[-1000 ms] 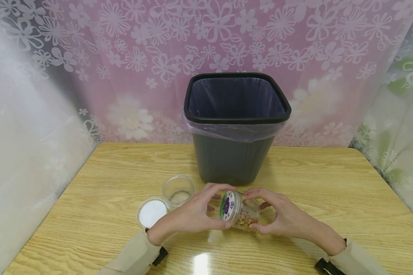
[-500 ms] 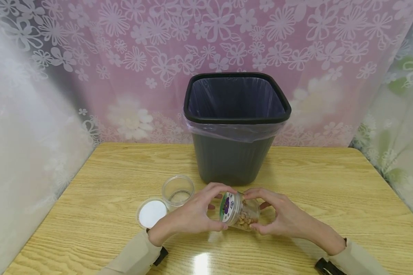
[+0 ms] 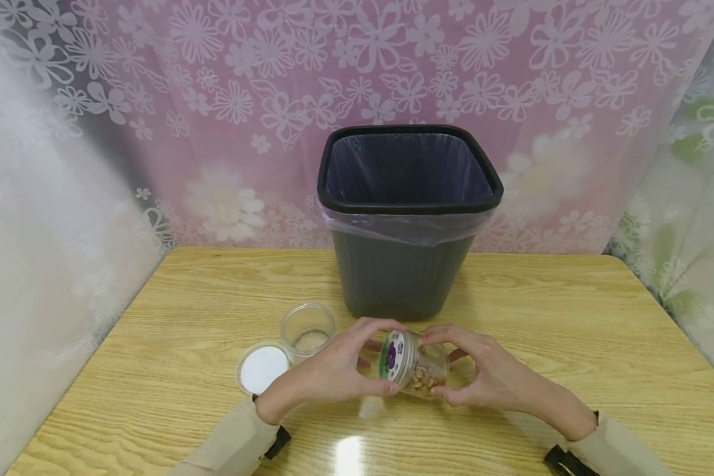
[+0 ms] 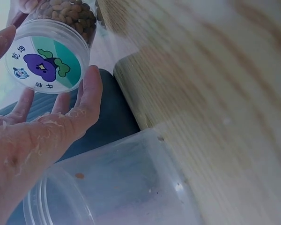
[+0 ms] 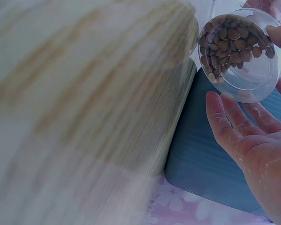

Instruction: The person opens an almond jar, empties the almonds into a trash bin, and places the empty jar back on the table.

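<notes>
A clear plastic jar [image 3: 433, 363] lies tilted on its side low over the table, its lid toward the left. Brown nuts [image 5: 229, 44] fill part of it, gathered along the lower side. My left hand [image 3: 344, 371] grips the lid [image 4: 44, 65] by its rim, thumb below and fingers above; the lid's label is white and green with a purple cartoon figure. My right hand [image 3: 486, 371] holds the jar's body near its base, thumb and fingers on opposite sides. Whether the lid is loose on the thread I cannot tell.
Left of my hands stands an open clear tub [image 3: 308, 327], with a white-topped round lid [image 3: 264, 369] lying beside it. Behind the jar rises a dark grey bin [image 3: 404, 277] lined with a purple bag. A floral curtain [image 3: 244, 132] hangs behind the wooden table [image 3: 559, 317].
The label on the jar's lid has turned slightly and my left fingers have shifted a little on the rim. My right hand and the jar's body stay in place.
</notes>
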The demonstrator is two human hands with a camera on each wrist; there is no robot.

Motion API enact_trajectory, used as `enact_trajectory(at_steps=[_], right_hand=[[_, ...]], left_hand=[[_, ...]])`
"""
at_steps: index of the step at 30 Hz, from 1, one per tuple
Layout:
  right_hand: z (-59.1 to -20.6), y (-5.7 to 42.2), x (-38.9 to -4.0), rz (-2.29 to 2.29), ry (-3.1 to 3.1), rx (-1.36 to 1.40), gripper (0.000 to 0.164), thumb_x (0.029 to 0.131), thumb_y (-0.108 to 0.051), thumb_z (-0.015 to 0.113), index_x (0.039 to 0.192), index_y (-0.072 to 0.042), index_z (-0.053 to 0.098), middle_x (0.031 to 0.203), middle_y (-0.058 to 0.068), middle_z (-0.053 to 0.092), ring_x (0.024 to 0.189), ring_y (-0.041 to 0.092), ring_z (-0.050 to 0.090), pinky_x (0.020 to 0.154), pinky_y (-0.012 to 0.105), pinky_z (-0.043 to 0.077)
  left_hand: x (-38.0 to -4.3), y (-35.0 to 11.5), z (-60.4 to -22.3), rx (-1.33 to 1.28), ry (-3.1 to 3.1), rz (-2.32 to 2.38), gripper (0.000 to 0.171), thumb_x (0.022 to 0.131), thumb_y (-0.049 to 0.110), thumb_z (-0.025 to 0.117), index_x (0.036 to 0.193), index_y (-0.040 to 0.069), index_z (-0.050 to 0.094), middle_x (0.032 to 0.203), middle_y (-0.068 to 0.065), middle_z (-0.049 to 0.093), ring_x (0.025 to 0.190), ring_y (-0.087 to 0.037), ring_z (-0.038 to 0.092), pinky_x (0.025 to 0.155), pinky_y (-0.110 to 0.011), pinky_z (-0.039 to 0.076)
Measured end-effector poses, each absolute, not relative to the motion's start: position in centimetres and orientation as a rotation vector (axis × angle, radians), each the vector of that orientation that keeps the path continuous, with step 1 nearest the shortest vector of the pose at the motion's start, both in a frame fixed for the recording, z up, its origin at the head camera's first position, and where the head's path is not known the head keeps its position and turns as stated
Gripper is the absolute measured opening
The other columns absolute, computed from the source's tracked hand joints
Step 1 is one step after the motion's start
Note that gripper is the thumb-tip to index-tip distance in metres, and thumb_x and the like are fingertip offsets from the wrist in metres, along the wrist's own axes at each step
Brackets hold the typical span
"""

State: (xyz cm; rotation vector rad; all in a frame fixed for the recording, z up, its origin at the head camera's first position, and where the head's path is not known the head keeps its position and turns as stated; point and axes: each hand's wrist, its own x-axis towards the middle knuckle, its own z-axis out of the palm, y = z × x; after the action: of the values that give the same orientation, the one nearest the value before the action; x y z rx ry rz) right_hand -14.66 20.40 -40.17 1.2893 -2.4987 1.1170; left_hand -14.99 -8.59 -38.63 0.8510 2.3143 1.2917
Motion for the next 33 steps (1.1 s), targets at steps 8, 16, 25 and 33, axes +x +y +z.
enact_trajectory(at_steps=[8,16,25,33], right_hand=[[-39.94,20.50,-14.70,1.119,-2.550,1.287,0.067,0.078,-0.015,0.089,0.136,-0.022,0.057,0.134,0.003,0.064,0.116,0.017,0.065,0.078,0.030,0.062],[-39.90,20.43,-14.85,1.097,-2.542,1.309,0.068,0.077,-0.013,0.089,0.136,-0.022,0.056,0.133,0.003,0.065,0.115,0.017,0.065,0.078,0.030,0.062],[-39.88,20.39,-14.81,1.093,-2.550,1.299,0.067,0.078,-0.013,0.089,0.135,-0.022,0.057,0.134,0.003,0.064,0.116,0.017,0.065,0.078,0.031,0.062],[-39.85,20.40,-14.72,1.090,-2.534,1.303,0.067,0.077,-0.013,0.089,0.135,-0.021,0.057,0.134,0.003,0.064,0.117,0.018,0.065,0.079,0.029,0.062]], left_hand=[[-15.06,-8.54,-38.61,0.797,2.298,1.289,0.073,0.088,0.044,0.079,0.150,0.039,0.041,0.149,0.003,0.047,0.124,-0.025,0.061,0.087,-0.025,0.057],[-14.95,-8.49,-38.46,0.749,2.304,1.286,0.074,0.089,0.044,0.078,0.152,0.033,0.041,0.149,-0.003,0.047,0.118,-0.024,0.063,0.084,-0.023,0.057],[-14.85,-8.46,-38.28,0.717,2.321,1.263,0.075,0.089,0.046,0.077,0.153,0.031,0.041,0.147,-0.005,0.048,0.115,-0.023,0.063,0.086,-0.024,0.056],[-14.87,-8.56,-38.32,0.799,2.344,1.246,0.083,0.084,0.044,0.083,0.151,0.050,0.033,0.155,0.003,0.040,0.133,-0.024,0.052,0.096,-0.031,0.055]])
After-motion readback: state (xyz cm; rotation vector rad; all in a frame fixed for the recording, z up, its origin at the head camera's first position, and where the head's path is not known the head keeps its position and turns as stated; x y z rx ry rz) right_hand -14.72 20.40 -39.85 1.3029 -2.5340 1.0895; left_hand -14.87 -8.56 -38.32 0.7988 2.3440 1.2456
